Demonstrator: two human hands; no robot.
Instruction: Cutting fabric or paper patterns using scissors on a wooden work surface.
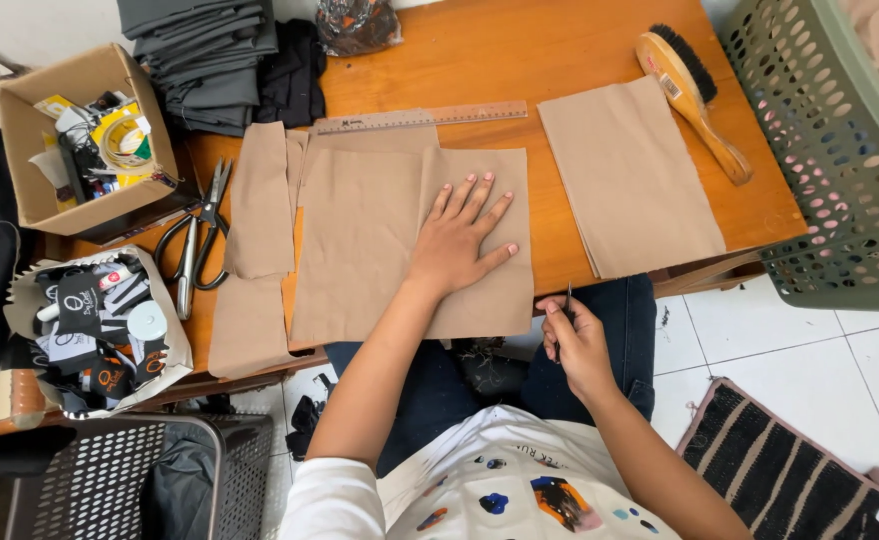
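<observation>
Tan cloth (380,240) under flat left hand (457,240), fingers spread.
Right hand (575,340), at four o'clock, pinches a thin dark tool (568,297).

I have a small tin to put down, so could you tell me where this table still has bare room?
Bare wood shows on the table between the ruler and the brush, and in a strip between the middle tan cloth under the left hand and the right tan stack. The left end is crowded: scissors, cardboard box, folded dark fabric.

table (580,50): glossy wood | tan pieces (360,240): matt cloth | scissors (200,240): metal | basket (840,150): perforated plastic
</observation>
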